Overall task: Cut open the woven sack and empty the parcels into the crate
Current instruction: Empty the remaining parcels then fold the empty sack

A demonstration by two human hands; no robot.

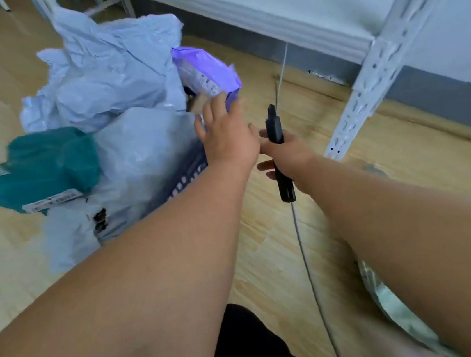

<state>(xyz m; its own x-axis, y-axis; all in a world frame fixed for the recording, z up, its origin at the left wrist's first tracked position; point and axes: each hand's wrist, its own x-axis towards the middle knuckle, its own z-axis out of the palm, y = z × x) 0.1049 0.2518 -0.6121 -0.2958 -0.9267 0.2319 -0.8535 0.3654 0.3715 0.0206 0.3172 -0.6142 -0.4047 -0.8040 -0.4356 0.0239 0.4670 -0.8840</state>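
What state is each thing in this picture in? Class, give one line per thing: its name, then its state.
left hand: open, fingers reaching onto the purple parcel.
right hand: gripping the black cutter.
black cutter: held upright, blade state unclear.
purple parcel: sealed, on top of the pile.
teal parcel: sealed, lying at the pile's left edge.
grey parcels: crumpled, heaped together.
crate: overfilled, mostly hidden by parcels.

Left hand (228, 138) outstretched, right hand (287, 152) clenched
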